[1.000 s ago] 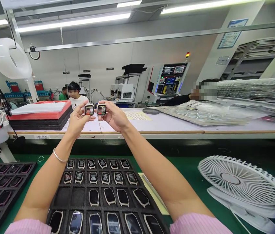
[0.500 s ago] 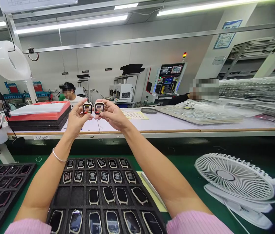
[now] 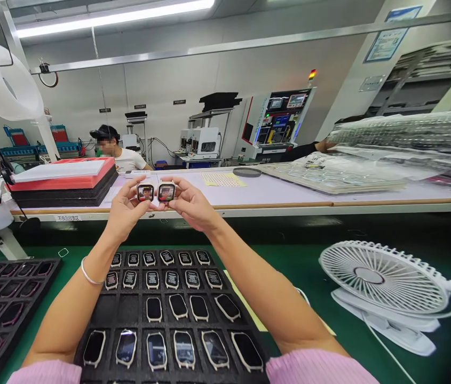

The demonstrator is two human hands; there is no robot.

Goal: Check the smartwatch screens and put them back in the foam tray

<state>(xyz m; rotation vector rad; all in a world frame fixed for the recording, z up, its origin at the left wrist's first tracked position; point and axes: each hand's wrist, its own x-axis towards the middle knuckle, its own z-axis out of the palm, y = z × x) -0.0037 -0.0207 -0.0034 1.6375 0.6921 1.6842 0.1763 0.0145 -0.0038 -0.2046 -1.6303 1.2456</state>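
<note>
Both arms reach forward, with a lit smartwatch body in each hand. My left hand (image 3: pixel 126 210) pinches one light-framed smartwatch (image 3: pixel 145 192) between thumb and fingers. Close beside it, my right hand (image 3: pixel 193 205) grips a second smartwatch (image 3: pixel 166 192). Both screens face me and show a coloured picture; neither has a strap. Below my forearms lies a black foam tray (image 3: pixel 131 309) with rows of more smartwatches. The far rows show white text, the nearer rows have dark screens. Two compartments at the left of the third row hold no watch.
A second black tray (image 3: pixel 21 314) of dark watches lies at the left. On the right stands a white fan (image 3: pixel 377 277). The raised shelf (image 3: pixel 273 205) carries a red and black foam stack (image 3: pixel 69 176) and plastic-wrapped sheets (image 3: pixel 337 176). A person in a cap (image 3: pixel 129 160) sits beyond.
Both hands, still holding the two watches, have come down slightly in view, and the watches now sit a little closer together. The camera view has shifted slightly.
</note>
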